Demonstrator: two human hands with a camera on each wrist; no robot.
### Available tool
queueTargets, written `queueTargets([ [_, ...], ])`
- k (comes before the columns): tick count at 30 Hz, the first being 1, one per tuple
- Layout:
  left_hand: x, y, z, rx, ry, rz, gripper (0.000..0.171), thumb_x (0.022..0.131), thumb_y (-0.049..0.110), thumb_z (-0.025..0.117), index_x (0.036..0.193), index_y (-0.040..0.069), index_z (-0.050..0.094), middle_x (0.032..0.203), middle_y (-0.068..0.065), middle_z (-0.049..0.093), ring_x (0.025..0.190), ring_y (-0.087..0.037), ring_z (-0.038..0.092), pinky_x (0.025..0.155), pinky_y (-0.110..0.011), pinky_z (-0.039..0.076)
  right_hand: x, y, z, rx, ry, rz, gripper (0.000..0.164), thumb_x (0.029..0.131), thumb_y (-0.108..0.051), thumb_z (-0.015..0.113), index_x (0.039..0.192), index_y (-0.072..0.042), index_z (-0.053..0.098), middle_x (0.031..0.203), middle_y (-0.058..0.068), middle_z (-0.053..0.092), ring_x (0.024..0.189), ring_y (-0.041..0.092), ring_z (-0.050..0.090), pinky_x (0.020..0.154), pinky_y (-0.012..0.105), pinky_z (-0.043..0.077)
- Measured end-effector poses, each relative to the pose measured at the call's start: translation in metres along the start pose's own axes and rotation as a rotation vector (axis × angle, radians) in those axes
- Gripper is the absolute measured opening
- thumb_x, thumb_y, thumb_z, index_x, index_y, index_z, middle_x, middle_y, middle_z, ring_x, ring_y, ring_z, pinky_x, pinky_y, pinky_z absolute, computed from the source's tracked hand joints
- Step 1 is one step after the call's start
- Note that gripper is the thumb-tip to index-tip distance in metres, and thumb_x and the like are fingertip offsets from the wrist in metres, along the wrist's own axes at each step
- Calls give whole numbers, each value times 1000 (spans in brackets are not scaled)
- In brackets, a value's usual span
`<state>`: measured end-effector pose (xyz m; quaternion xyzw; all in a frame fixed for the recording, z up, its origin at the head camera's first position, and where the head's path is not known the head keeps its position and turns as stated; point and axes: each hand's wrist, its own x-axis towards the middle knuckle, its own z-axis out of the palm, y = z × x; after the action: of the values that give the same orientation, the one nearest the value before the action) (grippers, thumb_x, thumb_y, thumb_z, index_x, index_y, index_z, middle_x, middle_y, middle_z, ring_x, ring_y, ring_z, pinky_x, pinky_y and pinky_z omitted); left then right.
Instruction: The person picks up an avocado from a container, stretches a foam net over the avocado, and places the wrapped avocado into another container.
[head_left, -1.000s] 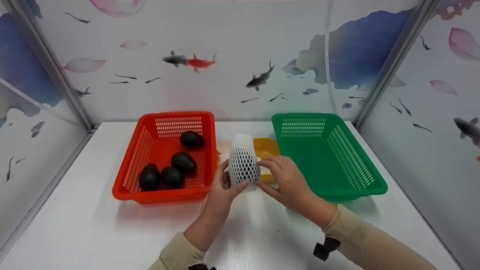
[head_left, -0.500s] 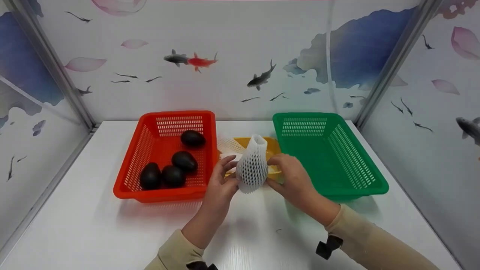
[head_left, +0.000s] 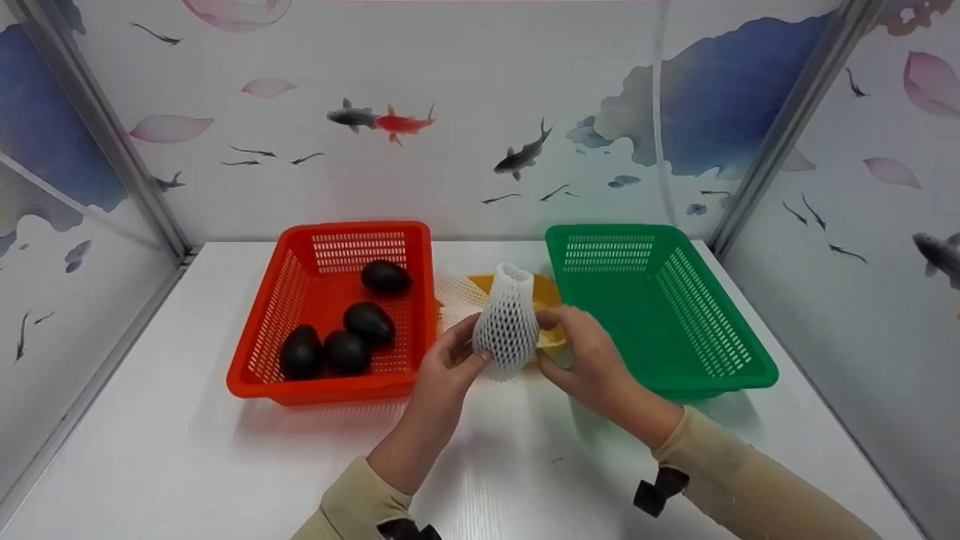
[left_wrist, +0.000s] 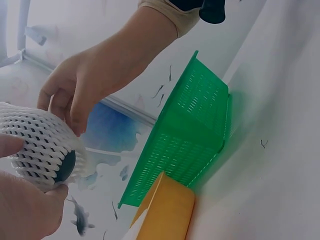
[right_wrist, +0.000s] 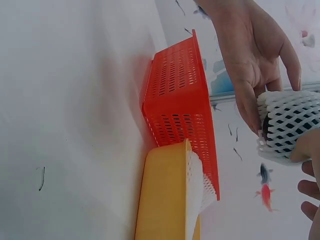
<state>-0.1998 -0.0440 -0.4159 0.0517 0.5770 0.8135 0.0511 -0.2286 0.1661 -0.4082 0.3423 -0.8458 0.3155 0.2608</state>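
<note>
An avocado (left_wrist: 65, 167) sits inside a white foam net sleeve (head_left: 507, 330), held up over the table between both hands. The sleeve's narrow upper part stands open and hollow above the fruit, and dark skin shows through the mesh and at the lower end. My left hand (head_left: 444, 375) grips the wrapped fruit from the left, thumb on the near side. On the right, my right hand (head_left: 589, 356) pinches the sleeve's side with thumb and forefinger. Several bare dark avocados (head_left: 369, 322) lie in the red basket (head_left: 259, 315) at the left.
A green basket (head_left: 622, 315) stands at the right. Between the baskets, behind the hands, is a yellow bin (head_left: 550, 294) with more white foam netting (head_left: 459, 291). Printed wall panels (head_left: 480, 67) enclose the white table (head_left: 300, 472) at the back and sides.
The wrapped avocado has shifted slightly right, and its sleeve has narrowed at the top. The left fingers loosened from it half a second ago and now grip it again.
</note>
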Motion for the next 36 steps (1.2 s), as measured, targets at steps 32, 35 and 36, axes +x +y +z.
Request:
queueTargets([
  [32, 28, -18, 45, 194, 21, -37, 58, 81, 10, 80, 130, 14, 48, 131, -5, 52, 121, -23, 54, 97, -34, 47, 10, 15, -33, 212, -247, 518, 85, 78, -41, 81, 144, -8, 38, 134, 10, 51, 114, 26, 53, 96, 46, 48],
  [35, 30, -24, 51, 252, -22, -35, 49, 84, 9, 77, 125, 14, 51, 126, -2, 55, 119, -20, 56, 99, -34, 46, 7, 25, -44, 194, -257, 513, 82, 80, -40, 80, 143, -9, 39, 134, 9, 51, 113, 26, 53, 95, 47, 48],
  [36, 31, -26, 53, 281, -35, -31, 44, 86, 9, 75, 123, 14, 53, 123, -1, 57, 117, -18, 57, 99, -34, 45, 6, 28, -49, 186, -258, 517, 82, 80, -40, 80, 144, -9, 38, 135, 9, 50, 113, 26, 53, 94, 48, 48],
])
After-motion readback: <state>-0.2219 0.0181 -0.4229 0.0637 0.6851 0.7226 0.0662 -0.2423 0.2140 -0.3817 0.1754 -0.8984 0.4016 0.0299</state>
